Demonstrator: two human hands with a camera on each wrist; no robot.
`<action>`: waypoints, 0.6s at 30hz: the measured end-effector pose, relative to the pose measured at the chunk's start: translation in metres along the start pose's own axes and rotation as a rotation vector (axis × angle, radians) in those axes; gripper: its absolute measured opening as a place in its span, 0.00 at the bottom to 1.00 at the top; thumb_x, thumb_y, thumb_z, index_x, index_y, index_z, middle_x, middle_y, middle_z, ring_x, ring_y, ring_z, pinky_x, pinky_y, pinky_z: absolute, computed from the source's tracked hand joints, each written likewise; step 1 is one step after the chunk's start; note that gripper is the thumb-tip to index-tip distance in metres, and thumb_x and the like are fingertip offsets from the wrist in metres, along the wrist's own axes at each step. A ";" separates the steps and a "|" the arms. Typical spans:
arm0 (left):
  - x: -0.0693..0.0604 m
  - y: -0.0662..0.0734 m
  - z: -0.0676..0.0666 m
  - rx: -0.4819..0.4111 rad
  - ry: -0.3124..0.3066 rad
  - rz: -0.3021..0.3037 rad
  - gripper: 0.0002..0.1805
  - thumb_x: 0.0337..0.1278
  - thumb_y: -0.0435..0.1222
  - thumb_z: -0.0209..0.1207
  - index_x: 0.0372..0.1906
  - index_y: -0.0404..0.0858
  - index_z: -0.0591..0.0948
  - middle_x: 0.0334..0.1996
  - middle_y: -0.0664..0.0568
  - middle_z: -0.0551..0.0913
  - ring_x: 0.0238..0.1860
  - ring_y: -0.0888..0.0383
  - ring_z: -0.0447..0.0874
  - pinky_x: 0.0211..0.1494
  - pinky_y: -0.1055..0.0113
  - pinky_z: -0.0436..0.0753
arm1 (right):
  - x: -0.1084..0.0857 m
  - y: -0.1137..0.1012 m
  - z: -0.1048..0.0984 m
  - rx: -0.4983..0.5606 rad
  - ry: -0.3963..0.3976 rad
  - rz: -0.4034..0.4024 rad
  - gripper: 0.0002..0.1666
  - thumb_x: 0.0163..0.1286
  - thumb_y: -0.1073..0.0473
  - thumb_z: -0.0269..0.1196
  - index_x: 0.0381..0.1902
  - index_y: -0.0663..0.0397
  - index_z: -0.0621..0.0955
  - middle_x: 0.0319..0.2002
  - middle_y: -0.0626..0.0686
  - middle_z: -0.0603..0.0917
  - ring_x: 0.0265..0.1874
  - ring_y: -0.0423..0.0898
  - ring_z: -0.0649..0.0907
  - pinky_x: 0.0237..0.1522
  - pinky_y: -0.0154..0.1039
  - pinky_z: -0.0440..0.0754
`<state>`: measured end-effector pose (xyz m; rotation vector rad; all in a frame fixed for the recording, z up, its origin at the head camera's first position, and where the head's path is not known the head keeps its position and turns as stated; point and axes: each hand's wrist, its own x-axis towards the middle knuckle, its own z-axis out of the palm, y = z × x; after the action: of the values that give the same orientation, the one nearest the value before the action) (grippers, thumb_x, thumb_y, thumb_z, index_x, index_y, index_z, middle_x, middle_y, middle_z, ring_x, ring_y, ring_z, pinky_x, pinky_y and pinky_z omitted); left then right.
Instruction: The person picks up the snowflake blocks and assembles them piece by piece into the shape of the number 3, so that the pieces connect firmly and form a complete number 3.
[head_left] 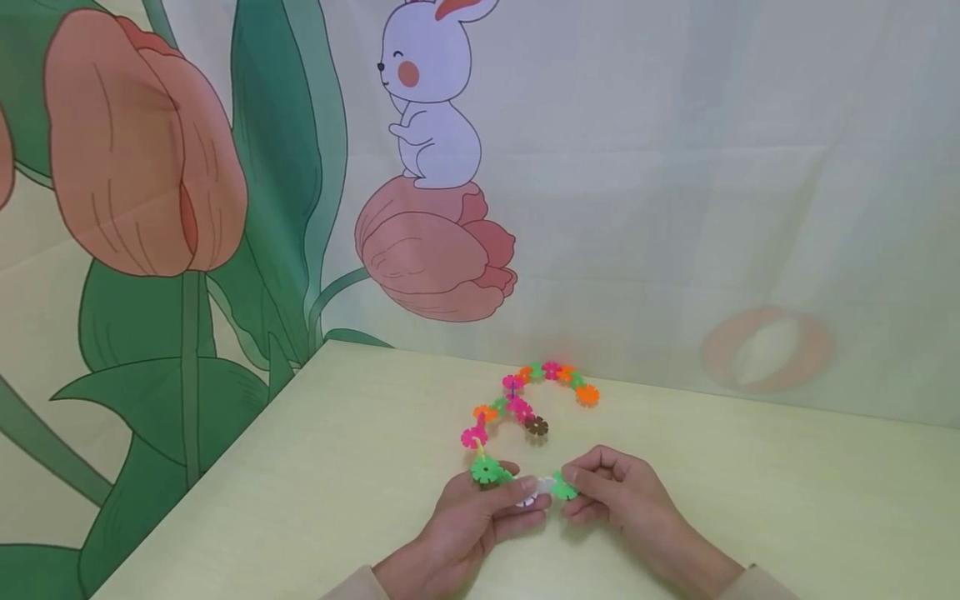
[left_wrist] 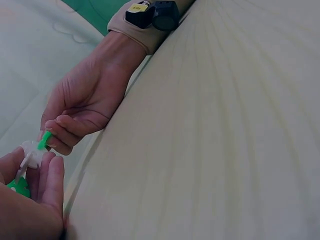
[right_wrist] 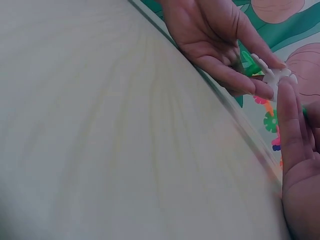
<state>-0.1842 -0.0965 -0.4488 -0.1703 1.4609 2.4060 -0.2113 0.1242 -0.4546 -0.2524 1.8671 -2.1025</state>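
Observation:
A chain of colourful snowflake-shaped plastic discs curves over the table. Its near end lies between the two hands. My left hand (head_left: 472,515) pinches a white disc (left_wrist: 31,154) between thumb and fingers, with a green disc (head_left: 486,469) of the same chain just above the thumb. On the other side, my right hand (head_left: 628,497) pinches another green disc (head_left: 564,487) by thumb and fingertips. That green disc meets the edge of the white one in the left wrist view; how deep its slot sits is hidden by fingers.
Beyond the hands, the chain runs through a magenta disc (head_left: 474,437), a side branch tipped by a brown disc (head_left: 537,426), and a far orange disc (head_left: 588,394). The pale table (head_left: 300,500) backs onto a curtain (head_left: 637,208) printed with tulips and a rabbit.

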 end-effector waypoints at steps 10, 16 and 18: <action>0.002 0.002 -0.001 0.041 0.004 -0.013 0.32 0.70 0.33 0.68 0.70 0.22 0.68 0.46 0.36 0.89 0.45 0.47 0.93 0.53 0.55 0.89 | 0.000 0.002 0.002 -0.011 -0.034 -0.024 0.23 0.76 0.58 0.68 0.58 0.73 0.78 0.36 0.57 0.88 0.31 0.49 0.88 0.41 0.44 0.91; 0.000 0.006 -0.004 0.155 0.040 0.037 0.40 0.68 0.38 0.70 0.74 0.25 0.63 0.41 0.40 0.90 0.41 0.48 0.93 0.51 0.56 0.90 | 0.001 0.002 0.001 -0.016 -0.009 -0.027 0.24 0.75 0.58 0.70 0.58 0.72 0.79 0.36 0.56 0.87 0.30 0.48 0.86 0.40 0.44 0.91; -0.001 0.008 -0.005 0.199 0.047 0.068 0.46 0.66 0.38 0.70 0.78 0.26 0.57 0.40 0.42 0.90 0.39 0.49 0.92 0.50 0.57 0.91 | 0.001 0.001 0.000 -0.007 0.003 -0.018 0.25 0.74 0.57 0.70 0.58 0.72 0.79 0.36 0.56 0.87 0.29 0.48 0.86 0.40 0.44 0.91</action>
<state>-0.1865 -0.1047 -0.4445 -0.1333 1.7428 2.3043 -0.2124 0.1238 -0.4557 -0.2685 1.8815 -2.1095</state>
